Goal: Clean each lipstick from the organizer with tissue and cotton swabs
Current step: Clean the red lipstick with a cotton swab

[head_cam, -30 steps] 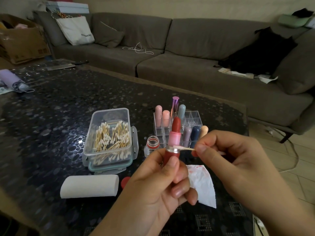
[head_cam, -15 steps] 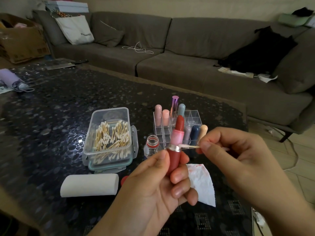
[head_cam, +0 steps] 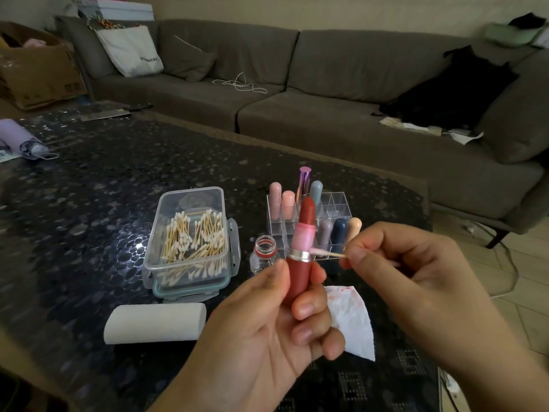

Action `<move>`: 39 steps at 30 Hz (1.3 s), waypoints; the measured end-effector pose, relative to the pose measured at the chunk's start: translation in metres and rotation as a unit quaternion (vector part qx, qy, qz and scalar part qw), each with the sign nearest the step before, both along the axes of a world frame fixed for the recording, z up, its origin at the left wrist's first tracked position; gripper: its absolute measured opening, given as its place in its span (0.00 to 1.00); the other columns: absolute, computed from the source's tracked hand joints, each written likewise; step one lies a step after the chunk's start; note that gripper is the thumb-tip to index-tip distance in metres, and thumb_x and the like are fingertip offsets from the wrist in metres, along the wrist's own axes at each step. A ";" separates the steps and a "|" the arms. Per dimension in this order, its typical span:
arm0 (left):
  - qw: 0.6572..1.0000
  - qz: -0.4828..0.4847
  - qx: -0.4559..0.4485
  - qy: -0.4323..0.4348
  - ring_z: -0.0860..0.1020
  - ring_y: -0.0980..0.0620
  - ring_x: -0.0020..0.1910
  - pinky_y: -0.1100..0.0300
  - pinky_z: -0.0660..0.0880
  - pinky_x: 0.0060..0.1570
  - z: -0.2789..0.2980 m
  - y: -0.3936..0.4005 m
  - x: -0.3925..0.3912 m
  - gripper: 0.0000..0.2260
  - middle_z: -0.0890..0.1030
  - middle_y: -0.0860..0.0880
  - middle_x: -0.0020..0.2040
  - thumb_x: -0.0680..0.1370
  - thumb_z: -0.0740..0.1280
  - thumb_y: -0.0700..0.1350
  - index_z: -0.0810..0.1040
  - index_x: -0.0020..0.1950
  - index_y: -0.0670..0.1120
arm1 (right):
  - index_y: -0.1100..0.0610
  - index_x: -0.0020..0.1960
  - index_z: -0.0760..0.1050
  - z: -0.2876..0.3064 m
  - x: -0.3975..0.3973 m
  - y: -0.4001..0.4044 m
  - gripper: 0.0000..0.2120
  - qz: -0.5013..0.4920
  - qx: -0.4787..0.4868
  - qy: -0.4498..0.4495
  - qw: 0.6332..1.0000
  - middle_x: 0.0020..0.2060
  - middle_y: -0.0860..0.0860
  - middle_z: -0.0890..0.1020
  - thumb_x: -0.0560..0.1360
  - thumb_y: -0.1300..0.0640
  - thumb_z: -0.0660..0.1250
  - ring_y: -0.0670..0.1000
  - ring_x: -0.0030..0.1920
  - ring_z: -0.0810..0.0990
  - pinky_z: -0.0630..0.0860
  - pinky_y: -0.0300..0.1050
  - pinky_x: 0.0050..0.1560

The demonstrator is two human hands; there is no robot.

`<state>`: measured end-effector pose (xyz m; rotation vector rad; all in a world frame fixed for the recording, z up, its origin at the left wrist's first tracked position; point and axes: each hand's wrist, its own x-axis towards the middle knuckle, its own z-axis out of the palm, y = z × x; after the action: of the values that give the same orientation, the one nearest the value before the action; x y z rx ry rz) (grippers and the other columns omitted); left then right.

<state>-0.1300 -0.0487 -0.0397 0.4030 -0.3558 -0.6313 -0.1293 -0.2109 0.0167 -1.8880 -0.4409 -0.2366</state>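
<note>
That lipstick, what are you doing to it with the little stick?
The left hand holds an open red lipstick upright. The right hand pinches a cotton swab and touches its tip to the lipstick just above the silver ring, cleaning there. More lipsticks stand in the clear organizer behind, beside a box of swabs. A stained tissue lies on the table.

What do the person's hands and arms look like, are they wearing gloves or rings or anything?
No gloves. Both the left hand and the right hand are bare, with no rings, and no watch or bracelet on what shows. The forearms are bare too; no sleeves reach into view. The fingernails are short and look unpainted.
</note>
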 end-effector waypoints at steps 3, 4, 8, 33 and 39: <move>1.000 0.017 0.004 -0.007 0.75 0.51 0.35 0.53 0.75 0.42 0.001 -0.003 -0.001 0.13 0.76 0.45 0.38 0.81 0.61 0.45 0.77 0.56 0.36 | 0.51 0.34 0.79 0.000 -0.001 0.002 0.07 0.022 0.004 0.004 1.000 0.25 0.56 0.72 0.68 0.49 0.68 0.42 0.25 0.65 0.64 0.30 0.27; 0.999 0.039 0.018 -0.007 0.74 0.51 0.33 0.54 0.76 0.39 0.001 -0.004 -0.001 0.13 0.76 0.45 0.37 0.79 0.65 0.46 0.79 0.54 0.37 | 0.51 0.35 0.79 -0.001 0.000 0.002 0.08 0.016 0.002 -0.003 1.000 0.25 0.55 0.72 0.67 0.48 0.67 0.42 0.25 0.65 0.64 0.30 0.27; 0.982 0.150 0.104 0.043 0.69 0.53 0.23 0.59 0.71 0.25 0.008 -0.009 -0.004 0.18 0.72 0.45 0.28 0.65 0.77 0.49 0.82 0.44 0.36 | 0.51 0.37 0.79 -0.003 0.000 0.002 0.11 0.003 -0.009 -0.016 1.000 0.24 0.54 0.72 0.67 0.44 0.66 0.45 0.26 0.66 0.65 0.32 0.28; 0.849 0.399 0.345 -0.028 0.82 0.53 0.33 0.65 0.77 0.30 0.025 -0.012 -0.009 0.08 0.83 0.47 0.34 0.56 0.72 0.41 0.82 0.33 0.51 | 0.50 0.37 0.77 -0.005 -0.004 0.005 0.04 -0.013 -0.068 -0.010 0.998 0.22 0.48 0.72 0.69 0.53 0.66 0.40 0.22 0.65 0.63 0.26 0.26; 0.757 0.495 0.419 -0.084 0.80 0.55 0.31 0.65 0.77 0.32 0.018 -0.011 -0.009 0.12 0.82 0.48 0.33 0.61 0.76 0.36 0.77 0.35 0.49 | 0.50 0.39 0.78 -0.005 -0.004 0.010 0.08 -0.026 -0.054 -0.020 0.998 0.23 0.52 0.74 0.74 0.49 0.68 0.42 0.24 0.67 0.64 0.28 0.26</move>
<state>-0.1389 -0.0598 -0.0219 1.4067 0.0387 0.3601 -0.1331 -0.2013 0.0112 -2.0053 -0.4383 -0.2902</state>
